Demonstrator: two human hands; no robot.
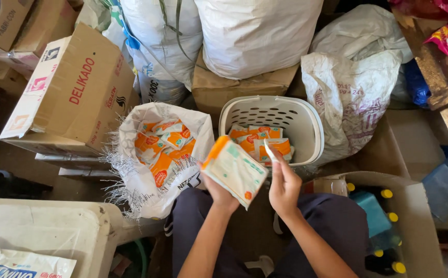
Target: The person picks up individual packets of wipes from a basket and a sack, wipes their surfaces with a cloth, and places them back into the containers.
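Our left hand clamps packet stack, long axis tilted down-right; right hand pinches single sachet, white basket directly ahead, nearer right.

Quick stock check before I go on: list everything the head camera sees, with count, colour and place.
open woven sack: one, white, left of the knees, holding orange-and-white sachets
laundry basket: one, white, ahead of the hands, several sachets inside
sachet bundle: one, orange and white, in the left hand
single sachet: one, white, in the right hand
cardboard boxes: several, brown, left and rear
tied sacks: several, white, rear
bottles: yellow-capped, in the box at right; count unclear
left hand: holding the bundle
right hand: pinching the sachet
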